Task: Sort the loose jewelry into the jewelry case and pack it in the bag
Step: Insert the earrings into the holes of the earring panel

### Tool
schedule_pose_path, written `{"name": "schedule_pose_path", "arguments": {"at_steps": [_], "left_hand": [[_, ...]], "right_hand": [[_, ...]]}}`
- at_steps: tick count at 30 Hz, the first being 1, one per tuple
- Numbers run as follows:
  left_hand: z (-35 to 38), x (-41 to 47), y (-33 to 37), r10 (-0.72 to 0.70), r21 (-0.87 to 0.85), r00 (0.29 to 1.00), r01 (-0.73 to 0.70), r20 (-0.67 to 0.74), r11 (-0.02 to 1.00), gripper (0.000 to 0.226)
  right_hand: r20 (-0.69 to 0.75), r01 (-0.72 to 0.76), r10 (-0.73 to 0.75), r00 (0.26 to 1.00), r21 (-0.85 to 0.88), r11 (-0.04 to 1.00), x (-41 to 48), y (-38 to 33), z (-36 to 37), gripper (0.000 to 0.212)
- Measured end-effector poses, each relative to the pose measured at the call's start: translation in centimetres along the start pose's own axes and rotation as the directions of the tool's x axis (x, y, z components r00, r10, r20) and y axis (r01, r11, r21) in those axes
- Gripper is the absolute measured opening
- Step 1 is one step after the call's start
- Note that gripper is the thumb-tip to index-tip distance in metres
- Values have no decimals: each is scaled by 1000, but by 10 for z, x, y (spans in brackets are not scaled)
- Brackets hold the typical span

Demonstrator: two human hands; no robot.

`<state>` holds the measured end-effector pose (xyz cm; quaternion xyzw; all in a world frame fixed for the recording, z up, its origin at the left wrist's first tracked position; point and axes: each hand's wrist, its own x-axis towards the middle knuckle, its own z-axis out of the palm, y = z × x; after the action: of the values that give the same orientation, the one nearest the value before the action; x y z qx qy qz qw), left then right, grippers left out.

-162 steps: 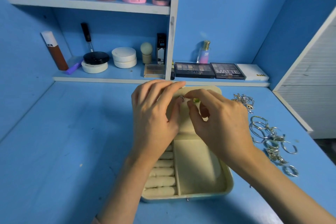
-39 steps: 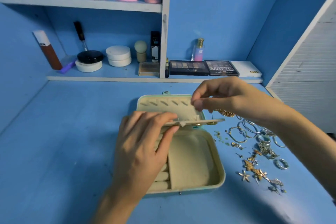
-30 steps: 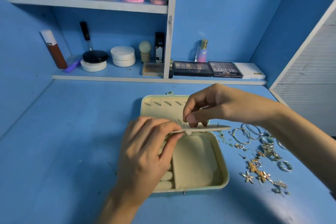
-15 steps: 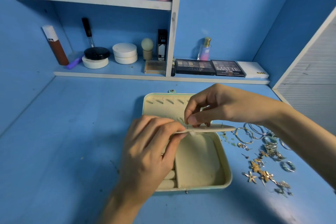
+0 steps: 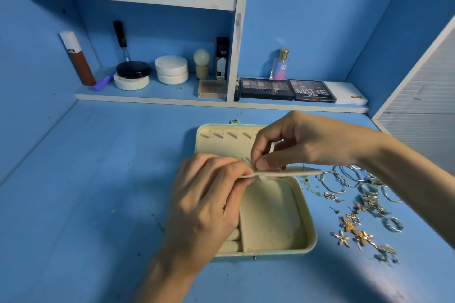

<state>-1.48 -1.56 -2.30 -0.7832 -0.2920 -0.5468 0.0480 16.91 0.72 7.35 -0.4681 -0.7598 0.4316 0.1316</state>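
Observation:
The cream-lined jewelry case lies open on the blue desk, lid flat toward the shelf. Its thin inner flap is raised level across the middle. My left hand pinches the flap's left end and covers the ring rolls. My right hand pinches something small against the flap's top edge; I cannot make out the piece. Earring posts stick up from the flap. Loose jewelry lies on the desk right of the case: silver bangles, rings, gold star and flower earrings. No bag is in view.
Cosmetics line the back shelf: eyeshadow palettes, a perfume bottle, white compacts, a brown tube. A white louvred door closes the right side. Blue desk surface spreads left of the case.
My right hand came back from the jewelry pile to the raised flap and now pinches at its top edge. My left hand keeps holding the flap's left end.

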Motion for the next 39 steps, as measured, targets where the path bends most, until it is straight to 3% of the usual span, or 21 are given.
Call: {"name": "schedule_pose_path", "arguments": {"at_steps": [18,39], "left_hand": [[-1,-1,-1,39,-7,999,-39,27,999,10],[-2,-2,1,39,7,998,-39,41,999,6]], "right_hand": [[163,-22,29,986,-45,999,9,-8,-10,12],[217,-40,62,974,-105,994,15,-10,-7,9]]}}
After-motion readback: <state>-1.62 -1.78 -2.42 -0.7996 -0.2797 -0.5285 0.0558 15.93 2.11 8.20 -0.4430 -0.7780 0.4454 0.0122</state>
